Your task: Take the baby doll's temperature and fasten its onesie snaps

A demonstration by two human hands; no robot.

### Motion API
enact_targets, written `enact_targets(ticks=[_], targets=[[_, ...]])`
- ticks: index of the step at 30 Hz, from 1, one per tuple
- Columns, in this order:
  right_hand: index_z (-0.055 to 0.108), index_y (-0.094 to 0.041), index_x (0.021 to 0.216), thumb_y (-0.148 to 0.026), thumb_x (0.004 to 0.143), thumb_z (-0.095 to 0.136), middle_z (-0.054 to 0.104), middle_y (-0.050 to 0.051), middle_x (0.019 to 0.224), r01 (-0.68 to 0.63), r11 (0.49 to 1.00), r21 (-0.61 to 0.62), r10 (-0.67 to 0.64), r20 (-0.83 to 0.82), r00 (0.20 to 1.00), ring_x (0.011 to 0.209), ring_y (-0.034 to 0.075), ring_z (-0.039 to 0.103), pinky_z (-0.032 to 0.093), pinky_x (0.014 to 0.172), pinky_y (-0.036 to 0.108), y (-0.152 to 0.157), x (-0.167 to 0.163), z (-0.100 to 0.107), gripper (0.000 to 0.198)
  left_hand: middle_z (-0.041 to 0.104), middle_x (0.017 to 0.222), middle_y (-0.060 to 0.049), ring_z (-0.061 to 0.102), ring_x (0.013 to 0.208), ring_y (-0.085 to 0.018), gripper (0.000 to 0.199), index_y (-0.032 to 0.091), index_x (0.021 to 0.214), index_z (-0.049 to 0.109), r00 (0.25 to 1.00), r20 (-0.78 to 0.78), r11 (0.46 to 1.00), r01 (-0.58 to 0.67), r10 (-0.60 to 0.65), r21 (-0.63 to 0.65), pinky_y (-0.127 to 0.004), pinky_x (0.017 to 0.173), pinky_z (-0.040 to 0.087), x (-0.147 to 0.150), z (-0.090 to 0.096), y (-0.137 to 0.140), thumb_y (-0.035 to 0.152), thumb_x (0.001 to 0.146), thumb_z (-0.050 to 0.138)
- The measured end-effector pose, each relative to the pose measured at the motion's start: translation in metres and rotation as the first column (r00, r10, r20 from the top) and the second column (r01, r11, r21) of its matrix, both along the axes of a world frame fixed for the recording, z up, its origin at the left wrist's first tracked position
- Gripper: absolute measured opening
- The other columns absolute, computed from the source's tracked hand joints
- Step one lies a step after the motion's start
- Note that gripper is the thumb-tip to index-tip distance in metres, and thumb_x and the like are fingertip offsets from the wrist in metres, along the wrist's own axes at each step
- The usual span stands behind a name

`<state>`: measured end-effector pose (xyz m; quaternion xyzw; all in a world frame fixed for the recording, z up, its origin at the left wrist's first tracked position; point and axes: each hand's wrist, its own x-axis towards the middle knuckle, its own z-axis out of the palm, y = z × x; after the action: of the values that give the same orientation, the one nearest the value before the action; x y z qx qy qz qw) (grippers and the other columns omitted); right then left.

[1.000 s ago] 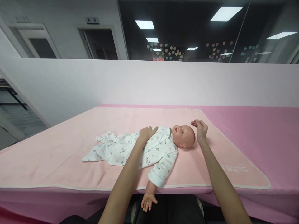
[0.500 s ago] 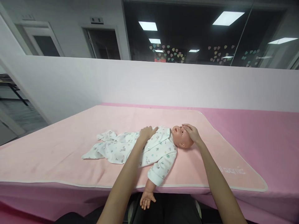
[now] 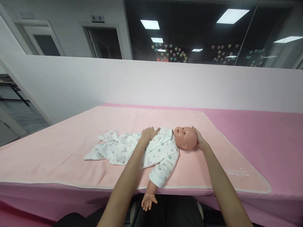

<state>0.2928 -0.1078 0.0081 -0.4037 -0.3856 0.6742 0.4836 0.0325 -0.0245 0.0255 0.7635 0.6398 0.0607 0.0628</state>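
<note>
A baby doll lies on its back on a peach mat, its head to the right. It wears a white printed sleepsuit with small coloured figures. My left hand rests on the doll's chest and belly with the fingers laid out over the cloth and the thumb apart. Against the crown of the doll's bald head, my right hand is cupped with its fingers extended. One doll arm hangs over the near edge of the mat, its palm showing. The sleepsuit's legs lie flat toward the left.
A pink cloth covers the table under the mat. Behind it stands a white partition wall, with a dark window bearing heart stickers above. My dark-clothed legs are under the table's near edge.
My right hand has slid from the doll's forehead back to the crown of its head, uncovering the brow. My left hand has stayed on the doll's body.
</note>
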Motion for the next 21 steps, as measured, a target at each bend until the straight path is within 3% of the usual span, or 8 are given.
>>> enact_targets(ticks=[13,21], targets=[[0.059,-0.019,0.108,-0.060,0.076,0.040,0.064,0.009,0.108,0.018,0.998,-0.066,-0.026,-0.135,0.991,0.100,0.028,0.058,0.043,0.089,0.044,0.007,0.004,-0.011,0.056,0.063,0.104,-0.016,0.058,0.095,-0.029,0.064,0.014,0.098,0.058,1.000,0.008,1.000,0.002,-0.002,0.010,-0.035,0.077,0.040,-0.001,-0.002,0.001,0.061,0.081,0.017],[0.060,-0.019,0.102,-0.044,0.075,0.045,0.064,0.008,0.106,0.081,0.984,-0.160,-0.114,-0.210,0.971,0.098,0.029,0.060,0.045,0.086,0.046,0.018,0.004,-0.018,0.039,0.063,0.101,-0.016,0.058,0.093,-0.029,0.065,0.013,0.096,0.058,1.000,0.019,1.000,-0.006,0.006,0.017,-0.035,0.076,0.041,-0.001,-0.005,0.003,0.062,0.080,0.017]])
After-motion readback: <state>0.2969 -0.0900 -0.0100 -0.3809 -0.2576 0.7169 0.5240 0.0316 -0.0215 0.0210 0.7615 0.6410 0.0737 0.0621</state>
